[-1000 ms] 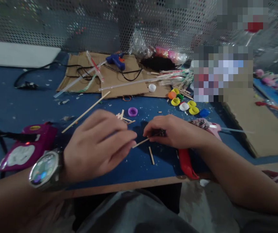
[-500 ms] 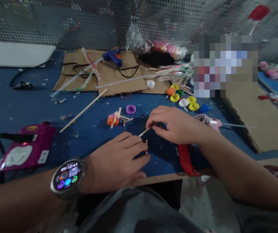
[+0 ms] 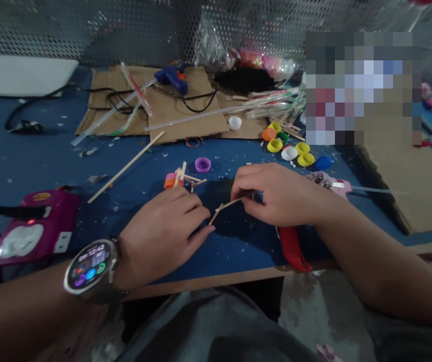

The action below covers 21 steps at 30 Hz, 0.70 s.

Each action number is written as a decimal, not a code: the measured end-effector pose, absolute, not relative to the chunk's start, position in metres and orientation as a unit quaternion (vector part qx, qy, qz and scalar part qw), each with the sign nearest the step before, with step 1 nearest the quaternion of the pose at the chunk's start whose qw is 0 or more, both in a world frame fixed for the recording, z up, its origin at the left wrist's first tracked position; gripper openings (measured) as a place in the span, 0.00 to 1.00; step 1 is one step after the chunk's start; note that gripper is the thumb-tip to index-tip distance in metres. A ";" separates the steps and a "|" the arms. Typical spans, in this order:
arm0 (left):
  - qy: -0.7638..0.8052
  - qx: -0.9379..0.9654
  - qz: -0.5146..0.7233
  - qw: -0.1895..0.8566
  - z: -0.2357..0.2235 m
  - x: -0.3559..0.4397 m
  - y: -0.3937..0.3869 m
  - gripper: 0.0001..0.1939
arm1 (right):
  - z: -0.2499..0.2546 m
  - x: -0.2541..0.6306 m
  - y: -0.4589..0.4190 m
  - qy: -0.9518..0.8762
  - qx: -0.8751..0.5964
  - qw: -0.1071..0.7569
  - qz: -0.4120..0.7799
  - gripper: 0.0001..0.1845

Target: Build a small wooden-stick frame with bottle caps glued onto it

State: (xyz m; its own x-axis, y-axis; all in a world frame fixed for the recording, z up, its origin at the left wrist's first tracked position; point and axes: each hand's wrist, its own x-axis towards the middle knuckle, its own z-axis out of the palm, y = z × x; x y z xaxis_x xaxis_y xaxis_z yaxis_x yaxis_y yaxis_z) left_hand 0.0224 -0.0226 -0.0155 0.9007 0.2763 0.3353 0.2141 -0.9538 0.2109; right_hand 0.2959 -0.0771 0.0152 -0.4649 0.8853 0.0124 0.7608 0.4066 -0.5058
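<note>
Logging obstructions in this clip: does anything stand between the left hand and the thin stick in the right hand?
Only a short stick spans the gap, from the left hand to the thin stick held by the right hand; nothing else visible stands between.

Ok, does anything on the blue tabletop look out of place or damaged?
Pale scraps litter the blue tabletop, like uncleared debris, and a red object lies with one end over the wooden front edge, where it might get knocked off.
</note>
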 end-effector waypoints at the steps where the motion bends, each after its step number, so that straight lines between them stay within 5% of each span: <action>1: 0.127 0.971 0.187 0.081 -0.016 0.022 -0.022 0.11 | 0.016 0.295 -0.077 -0.832 -0.487 0.136 0.229 0.10; 10: 0.134 0.966 0.197 0.096 -0.012 0.020 -0.021 0.13 | 0.019 0.288 -0.080 -0.841 -0.451 0.070 0.290 0.15; 21: 0.142 0.969 0.176 0.098 -0.012 0.019 -0.022 0.13 | 0.017 0.287 -0.081 -0.842 -0.472 0.063 0.255 0.05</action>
State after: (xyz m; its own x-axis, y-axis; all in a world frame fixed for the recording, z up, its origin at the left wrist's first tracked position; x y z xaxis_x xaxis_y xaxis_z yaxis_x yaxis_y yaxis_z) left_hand 0.0187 -0.0222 -0.0116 0.8980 0.3094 0.3127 0.2407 -0.9406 0.2394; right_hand 0.2869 -0.0814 0.0172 -0.5463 0.8268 -0.1341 0.7624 0.4245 -0.4883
